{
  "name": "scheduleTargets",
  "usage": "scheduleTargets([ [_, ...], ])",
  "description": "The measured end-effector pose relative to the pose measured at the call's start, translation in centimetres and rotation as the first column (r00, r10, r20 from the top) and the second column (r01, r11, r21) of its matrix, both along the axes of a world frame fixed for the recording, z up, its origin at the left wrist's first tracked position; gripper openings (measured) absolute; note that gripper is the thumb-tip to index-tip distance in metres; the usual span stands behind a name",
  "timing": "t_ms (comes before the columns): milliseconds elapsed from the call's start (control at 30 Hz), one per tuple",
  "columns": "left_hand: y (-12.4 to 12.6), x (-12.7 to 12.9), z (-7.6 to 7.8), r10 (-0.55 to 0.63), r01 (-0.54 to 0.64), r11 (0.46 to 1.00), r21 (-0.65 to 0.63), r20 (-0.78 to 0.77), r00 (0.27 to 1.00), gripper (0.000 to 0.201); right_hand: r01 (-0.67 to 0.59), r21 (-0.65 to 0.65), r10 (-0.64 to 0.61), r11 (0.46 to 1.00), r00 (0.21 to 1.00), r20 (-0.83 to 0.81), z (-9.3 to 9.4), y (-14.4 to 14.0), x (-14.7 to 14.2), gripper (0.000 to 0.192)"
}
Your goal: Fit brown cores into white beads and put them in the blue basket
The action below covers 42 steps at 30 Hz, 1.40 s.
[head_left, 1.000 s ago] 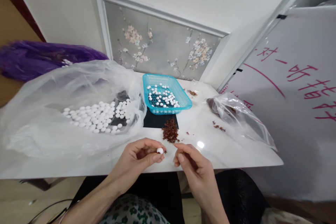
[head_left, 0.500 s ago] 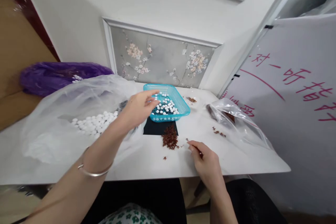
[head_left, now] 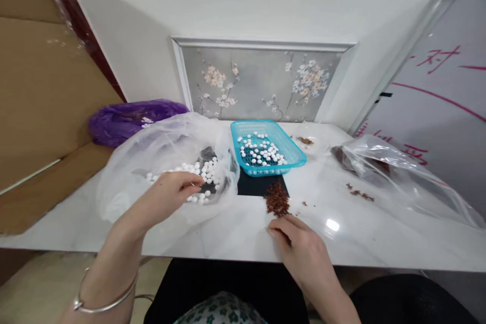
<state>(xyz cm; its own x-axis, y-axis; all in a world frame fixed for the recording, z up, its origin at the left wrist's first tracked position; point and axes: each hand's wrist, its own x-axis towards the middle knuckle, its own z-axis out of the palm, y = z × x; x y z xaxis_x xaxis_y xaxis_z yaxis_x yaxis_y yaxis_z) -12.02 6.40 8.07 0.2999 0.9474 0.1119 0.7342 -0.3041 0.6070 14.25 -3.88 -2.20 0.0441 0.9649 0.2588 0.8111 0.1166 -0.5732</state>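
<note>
1. White beads (head_left: 197, 174), small and round, lie heaped inside a large clear plastic bag (head_left: 152, 162) spread across the left half of a pale marble surface (head_left: 360, 233). This bag is the biggest thing on it.
2. Second clear bag (head_left: 398, 172), on the right side, holds some dark brown material; a few brown crumbs (head_left: 359, 193) lie loose beside it.
3. Turquoise mesh basket (head_left: 268, 148) sits at the back centre, just beside the big bag, resting partly on a black mat (head_left: 258, 187). It holds a thin scatter of white beads, far fewer than the bag. Judging by that, most of the work is left.
4. Left hand (head_left: 170, 195) reaches into the mouth of the big bag, its fingers (head_left: 192, 182) curled down among the beads. Whether they have pinched a bead cannot be told.
5. Right hand (head_left: 304, 248) rests on the surface near the front edge, fingers loosely bent, tips just short of the brown pile. Nothing shows in its grip.
6. Small pile of reddish-brown husks (head_left: 277, 201) sits in front of the mat, between basket and right hand.
7. Silver bangle (head_left: 102, 301) circles the left wrist.
</note>
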Motion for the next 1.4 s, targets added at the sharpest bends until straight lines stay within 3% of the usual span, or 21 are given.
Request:
scheduleTargets([
  [100,-0.2,0.8,-0.9,-0.039,0.038,0.999,-0.01,-0.302,0.953,0.025,0.02,0.046,-0.021,0.999,0.999,0.027,-0.7,-0.1,-0.3,0.021],
  [167,-0.1,1.2,-1.6,-0.019,0.017,1.0,-0.008,-0.389,0.921,0.025,0.021,0.067,-0.024,0.998,0.999,0.034,-0.9,-0.2,-0.3,0.022],
  [333,0.9,1.4,-2.8,-0.038,0.034,0.999,-0.018,-0.377,0.925,0.022,-0.009,0.079,0.014,0.997,0.998,-0.065,-0.8,-0.2,0.0,0.02],
  [467,1.2,1.3,-2.5,-0.064,0.067,0.998,-0.002,-0.332,0.941,0.02,-0.015,0.124,0.038,0.992,0.982,-0.186,-0.7,-0.3,0.3,0.018],
  [533,0.9,1.5,-2.0,-0.047,0.054,0.998,0.026,-0.234,0.971,0.019,0.001,0.145,0.033,0.989,0.972,-0.232,-0.6,-0.3,0.4,0.018],
  [633,-0.4,2.1,-1.3,-0.066,0.074,0.996,-0.047,0.165,0.984,0.015,0.037,0.149,0.009,0.988,0.955,-0.296,-0.5,-0.2,0.3,0.018],
  [733,-2.3,3.3,-1.3,-0.079,0.237,0.952,-0.193,0.594,0.801,0.012,0.102,0.113,-0.053,0.988,0.927,-0.371,-0.7,-0.1,0.0,0.017],
  [833,-4.0,4.7,-1.8,-0.034,0.387,0.891,-0.238,0.815,0.579,0.013,0.149,0.057,-0.109,0.987,0.892,-0.439,-1.1,0.0,0.1,0.017],
  [967,-4.8,6.0,-2.9,0.055,0.513,0.821,-0.249,0.93,0.363,0.015,0.137,0.029,-0.107,0.99,0.874,-0.473,-1.3,-0.2,0.4,0.018],
  [1067,-4.7,6.5,-3.4,0.083,0.572,0.785,-0.236,0.956,0.28,0.016,0.118,0.039,-0.078,0.992,0.84,-0.537,-0.6,-0.4,0.3,0.017],
  [1233,-5.0,7.0,-3.8,0.113,0.606,0.747,-0.272,0.951,0.288,0.014,0.061,0.16,0.071,0.985,0.705,-0.706,2.2,-0.8,-0.7,0.012],
  [1400,-5.4,7.5,-4.2,0.092,0.574,0.774,-0.269,0.944,0.318,0.012,-0.038,0.287,0.261,0.957,0.548,-0.795,4.3,-0.8,-2.2,0.01],
])
